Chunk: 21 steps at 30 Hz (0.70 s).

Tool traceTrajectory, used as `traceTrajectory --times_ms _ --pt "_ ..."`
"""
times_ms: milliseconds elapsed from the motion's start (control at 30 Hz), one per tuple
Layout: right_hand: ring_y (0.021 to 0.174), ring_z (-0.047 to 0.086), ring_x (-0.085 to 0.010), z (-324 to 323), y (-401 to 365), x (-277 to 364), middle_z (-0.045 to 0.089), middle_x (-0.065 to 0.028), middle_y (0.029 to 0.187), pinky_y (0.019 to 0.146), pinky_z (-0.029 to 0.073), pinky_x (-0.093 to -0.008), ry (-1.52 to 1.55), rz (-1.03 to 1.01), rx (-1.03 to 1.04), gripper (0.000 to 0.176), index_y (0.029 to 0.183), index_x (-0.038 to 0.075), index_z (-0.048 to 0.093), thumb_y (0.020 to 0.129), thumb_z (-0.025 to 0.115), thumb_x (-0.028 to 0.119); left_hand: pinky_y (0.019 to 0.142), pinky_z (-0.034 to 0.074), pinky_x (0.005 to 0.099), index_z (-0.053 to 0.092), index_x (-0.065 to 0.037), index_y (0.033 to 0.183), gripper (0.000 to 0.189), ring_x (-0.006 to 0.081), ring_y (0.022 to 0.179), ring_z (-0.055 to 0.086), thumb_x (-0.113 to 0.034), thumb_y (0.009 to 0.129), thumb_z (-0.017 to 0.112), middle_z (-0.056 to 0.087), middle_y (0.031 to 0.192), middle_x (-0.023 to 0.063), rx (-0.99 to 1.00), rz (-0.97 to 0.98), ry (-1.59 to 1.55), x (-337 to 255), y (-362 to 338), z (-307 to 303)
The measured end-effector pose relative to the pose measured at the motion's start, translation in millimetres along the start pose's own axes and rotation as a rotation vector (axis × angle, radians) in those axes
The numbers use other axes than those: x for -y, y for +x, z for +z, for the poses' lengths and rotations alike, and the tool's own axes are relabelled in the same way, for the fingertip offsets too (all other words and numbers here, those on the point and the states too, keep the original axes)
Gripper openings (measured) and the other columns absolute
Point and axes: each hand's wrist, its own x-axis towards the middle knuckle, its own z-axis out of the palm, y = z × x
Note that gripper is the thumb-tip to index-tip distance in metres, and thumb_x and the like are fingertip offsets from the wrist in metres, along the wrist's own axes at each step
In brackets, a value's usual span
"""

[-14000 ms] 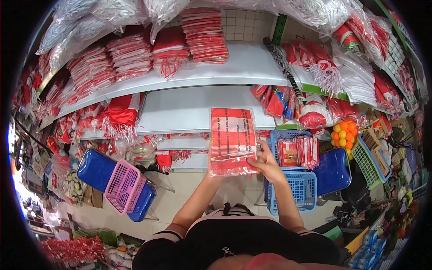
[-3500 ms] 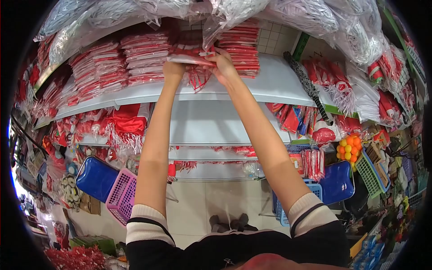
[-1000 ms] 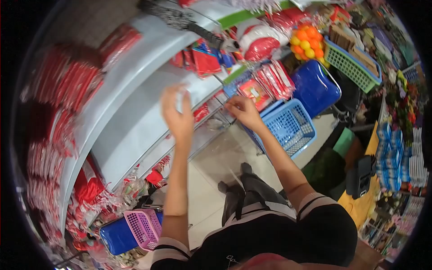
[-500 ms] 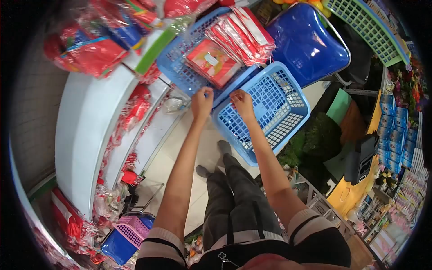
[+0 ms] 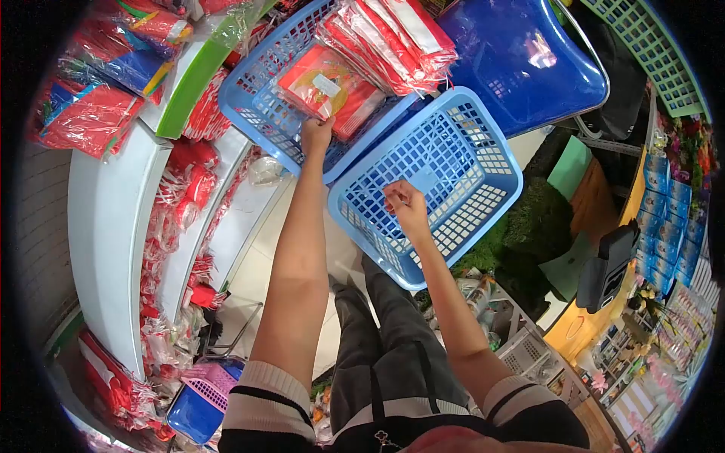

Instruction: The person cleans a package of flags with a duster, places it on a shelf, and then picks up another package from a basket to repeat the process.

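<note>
My left hand [image 5: 316, 137] reaches into the far blue basket [image 5: 240, 106], its fingers closed at the near edge of a red plastic-wrapped packet [image 5: 300, 74] with a white label. Beside that packet lies a stack of red and white flat packets [image 5: 389, 45] in clear wrapping. Over the nearer blue basket [image 5: 498, 198] hangs my right hand [image 5: 408, 208], fingers curled in with nothing visible in them. The two baskets stand against each other, the nearer one slightly tilted.
A blue chair seat [image 5: 521, 60] stands beyond the baskets. On the left, white shelves [image 5: 113, 249] hold red wrapped goods. A green basket [image 5: 657, 53] is at the far right, above a wooden counter [image 5: 574, 332] with a dark device [image 5: 606, 268].
My left hand has moved forward to the red packet's edge. My right hand has shifted from the nearer basket's rim to over its inside. The view has come closer to the baskets.
</note>
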Motion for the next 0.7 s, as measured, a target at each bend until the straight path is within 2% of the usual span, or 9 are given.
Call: traceTrajectory --times_ms 133,233,267,367,400,500,533,633,700 --pt "0.061 0.054 -0.0115 0 4 4 0.057 -0.0052 0.066 0.056 0.045 -0.0265 0.013 -0.021 -0.011 0.010 0.084 -0.001 0.060 0.085 0.054 0.007 0.058 0.046 0.0300 0.064 0.002 0.077 0.033 0.0156 0.065 0.059 -0.030 0.077 0.067 0.062 0.069 0.0098 -0.068 0.014 -0.147 -5 -7 -13" --pt "0.071 0.057 -0.0139 -1 14 13 0.059 -0.0071 0.075 0.061 0.049 -0.0279 0.004 -0.112 -0.035 0.013 0.088 0.001 0.059 0.087 0.053 0.012 0.061 0.047 0.0259 0.064 0.000 0.088 0.025 0.0146 0.073 0.060 -0.024 0.081 0.062 0.064 0.084 0.0073 -0.080 0.248 -0.652 -3 -21 -35" --pt "0.075 0.058 -0.0150 -2 17 17 0.060 -0.0080 0.079 0.063 0.051 -0.0284 -0.006 -0.152 -0.045 0.015 0.091 0.001 0.059 0.089 0.052 0.014 0.068 0.047 0.0294 0.060 0.000 0.088 0.016 0.0145 0.083 0.059 -0.014 0.083 0.057 0.059 0.083 0.0055 0.009 0.061 -1.094 -29 -57 -54" --pt "0.082 0.060 -0.0202 -5 17 56 0.061 -0.0112 0.087 0.067 0.053 -0.0319 0.432 0.159 0.029 0.031 0.098 0.001 0.056 0.090 0.051 0.031 0.075 0.048 0.0267 0.057 -0.002 0.106 0.026 0.0157 0.092 0.058 -0.013 0.083 0.053 0.058 0.102 0.0045 0.101 -0.064 -1.336 -45 -123 -94" --pt "0.087 0.062 -0.0250 -6 16 65 0.061 -0.0128 0.096 0.067 0.054 -0.0359 0.421 0.254 0.103 0.046 0.107 0.003 0.053 0.089 0.048 0.044 0.079 0.048 0.0281 0.054 -0.002 0.112 0.032 0.0161 0.097 0.056 -0.011 0.082 0.053 0.056 0.107 0.0055 0.175 -0.052 -1.357 -39 -143 -104" --pt "0.089 0.060 -0.0261 -8 -25 126 0.058 -0.0128 0.105 0.071 0.052 -0.0391 0.673 0.352 0.530 0.050 0.117 0.005 0.050 0.085 0.055 0.043 0.088 0.046 0.0321 0.048 0.002 0.122 0.046 0.0185 0.107 0.053 -0.005 0.076 0.051 0.055 0.116 0.0091 0.363 -0.024 -1.335 -35 -217 -145" --pt "0.093 0.059 -0.0276 -8 -34 125 0.056 -0.0137 0.111 0.073 0.052 -0.0423 0.629 0.316 0.604 0.051 0.123 0.005 0.047 0.084 0.056 0.037 0.091 0.044 0.0328 0.048 0.003 0.121 0.046 0.0191 0.109 0.052 -0.005 0.076 0.051 0.054 0.118 0.0110 0.384 0.009 -1.300 -24 -231 -151" --pt "0.091 0.062 -0.0246 4 -83 151 0.059 -0.0119 0.109 0.068 0.055 -0.0368 0.630 0.412 0.586 0.048 0.127 0.003 0.043 0.083 0.057 0.020 0.095 0.041 0.0334 0.048 0.005 0.119 0.046 0.0194 0.110 0.052 -0.004 0.074 0.050 0.054 0.118 0.0137 0.484 0.037 -1.310 -14 -274 -196" --pt "0.095 0.061 -0.0229 15 -115 157 0.058 -0.0119 0.112 0.075 0.053 -0.0335 0.515 0.261 0.613 0.053 0.129 0.003 0.041 0.079 0.058 0.010 0.096 0.040 0.0336 0.049 0.006 0.119 0.046 0.0199 0.111 0.052 -0.003 0.073 0.050 0.056 0.116 0.0147 0.522 0.133 -1.261 10 -296 -220"
